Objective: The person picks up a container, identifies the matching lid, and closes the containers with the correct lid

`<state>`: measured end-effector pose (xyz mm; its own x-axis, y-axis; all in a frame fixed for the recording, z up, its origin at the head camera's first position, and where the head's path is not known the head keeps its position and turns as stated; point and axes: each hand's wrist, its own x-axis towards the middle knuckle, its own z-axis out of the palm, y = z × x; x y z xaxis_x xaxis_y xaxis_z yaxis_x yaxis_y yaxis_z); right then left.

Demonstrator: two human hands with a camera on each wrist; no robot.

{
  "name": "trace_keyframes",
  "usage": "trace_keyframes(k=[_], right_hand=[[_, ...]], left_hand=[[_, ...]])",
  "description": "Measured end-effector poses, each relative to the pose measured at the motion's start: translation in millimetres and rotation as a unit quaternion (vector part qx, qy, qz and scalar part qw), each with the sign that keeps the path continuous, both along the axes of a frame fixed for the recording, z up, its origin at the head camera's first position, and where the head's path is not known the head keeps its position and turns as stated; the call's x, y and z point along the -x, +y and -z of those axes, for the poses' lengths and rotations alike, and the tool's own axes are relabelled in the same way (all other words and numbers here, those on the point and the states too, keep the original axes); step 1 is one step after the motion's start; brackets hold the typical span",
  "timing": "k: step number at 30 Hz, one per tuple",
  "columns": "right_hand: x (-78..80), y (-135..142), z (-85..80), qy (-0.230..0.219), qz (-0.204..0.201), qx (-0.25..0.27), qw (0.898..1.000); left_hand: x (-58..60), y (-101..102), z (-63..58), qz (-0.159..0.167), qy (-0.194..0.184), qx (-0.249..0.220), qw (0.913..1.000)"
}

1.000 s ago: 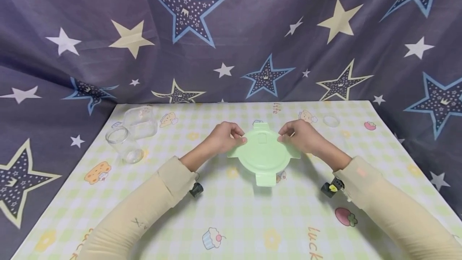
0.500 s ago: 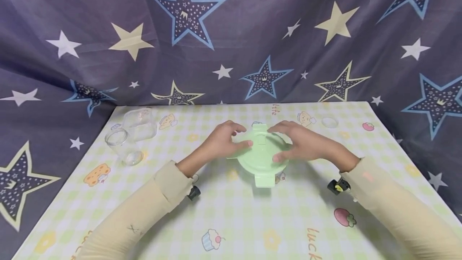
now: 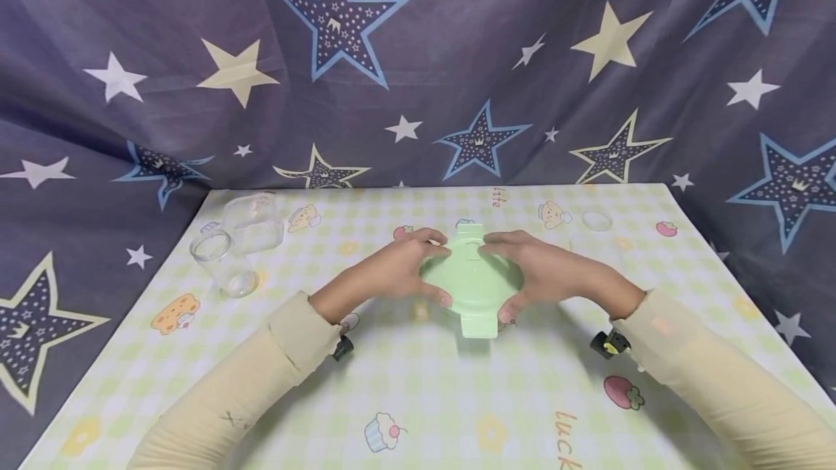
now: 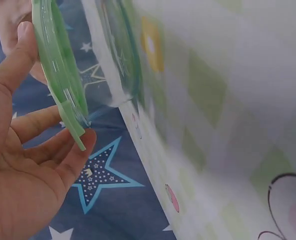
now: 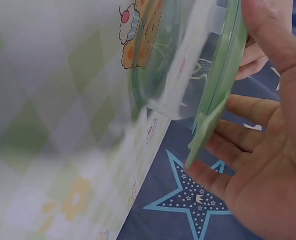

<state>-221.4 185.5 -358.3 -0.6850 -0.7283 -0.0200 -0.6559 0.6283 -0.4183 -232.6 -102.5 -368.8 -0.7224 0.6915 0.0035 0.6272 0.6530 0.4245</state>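
A light green round lid (image 3: 473,278) with projecting flaps sits on a clear glass container (image 5: 162,75) standing on the cloth. My left hand (image 3: 410,267) grips the lid's left side, thumb toward the front and fingers toward the back. In the left wrist view, fingertips (image 4: 85,142) lie at a flap (image 4: 72,122). On the right side, my right hand (image 3: 532,267) holds the lid in the same way; the right wrist view has its fingers behind a flap (image 5: 205,132). Both hands cover the side flaps in the head view, while the front flap (image 3: 479,326) juts out.
At the table's back left, a clear jar (image 3: 225,263) leans or lies in front of a clear square container (image 3: 255,223). A small clear round disc (image 3: 596,220) lies at the back right. A starry curtain (image 3: 418,64) hangs behind the checked tablecloth (image 3: 431,397).
Both hands have shifted from pinching the lid's far side edges, over its top, to spanning its sides. The thumbs have come down to the front rim. The lid stays in place.
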Motion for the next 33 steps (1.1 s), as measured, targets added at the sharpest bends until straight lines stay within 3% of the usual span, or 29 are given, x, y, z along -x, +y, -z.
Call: trace_keyframes(k=[10,21,27,33], right_hand=[[-1.4,-2,-4.9,-0.012,0.021,-0.004,1.000],[0.8,3,-9.9,-0.024,-0.015,-0.017,0.999],[11.2,5,-15.0,-0.017,-0.042,0.027,0.999],[27.6,-6,-12.7,0.019,-0.014,0.056,0.998]], left_hand=[[-2.7,1,-0.3,-0.010,-0.012,0.002,0.9999],[-5.7,2,0.2,-0.012,-0.013,0.005,0.9998],[-7.2,4,-3.5,-0.013,-0.015,0.004,0.9998],[-8.8,5,-5.7,0.007,0.007,0.020,0.9998]])
